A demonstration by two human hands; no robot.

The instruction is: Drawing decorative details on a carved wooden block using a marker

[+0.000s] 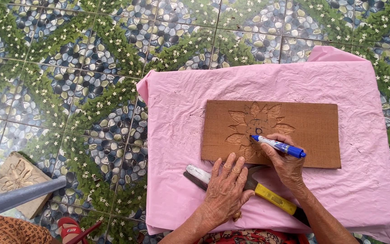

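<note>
no packages, labels, signs, screens

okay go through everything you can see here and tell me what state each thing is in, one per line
Wooden board: flat on the cloth, flower carved in it.
Blue marker: uncapped, tip on the carving.
Right hand: gripping the marker.
Left hand: palm down, resting at the board's near edge.
Hammer: lying on the cloth, partly under the hands.
Pink cloth: spread out, wrinkled.
Carved block: on the tiles, untouched.

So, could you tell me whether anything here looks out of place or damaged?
Nothing looks damaged. The wooden board lies flat on the wrinkled pink sheet, a flower carved into it. The right hand holds a blue marker to the carving; the left hand rests over a yellow-handled hammer.
</note>
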